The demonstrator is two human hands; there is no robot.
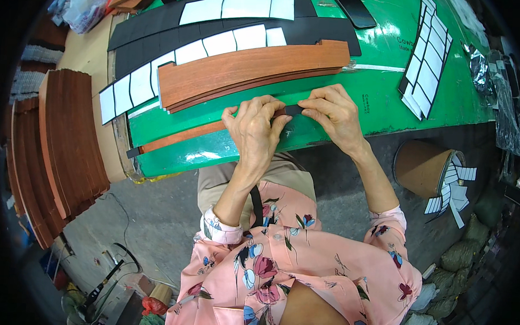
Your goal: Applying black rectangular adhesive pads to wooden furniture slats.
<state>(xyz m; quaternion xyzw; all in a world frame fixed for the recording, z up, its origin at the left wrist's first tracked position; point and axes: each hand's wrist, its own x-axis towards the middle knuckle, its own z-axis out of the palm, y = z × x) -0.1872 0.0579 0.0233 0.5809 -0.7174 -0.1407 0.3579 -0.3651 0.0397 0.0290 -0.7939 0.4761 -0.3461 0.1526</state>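
At the green table (385, 109), I see left hand (252, 128) gripping a wood strip (183, 135), right hand (337, 116) pinching a black piece (294, 110). Grey floor (154, 227) below, brown bin (420, 168) right.

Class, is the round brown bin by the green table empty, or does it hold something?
Not empty: white strips stick out past the rim of the brown bin. How full it is, I cannot tell.

Plastic bag (85, 12) far left — dark phone (355, 9) farther right.
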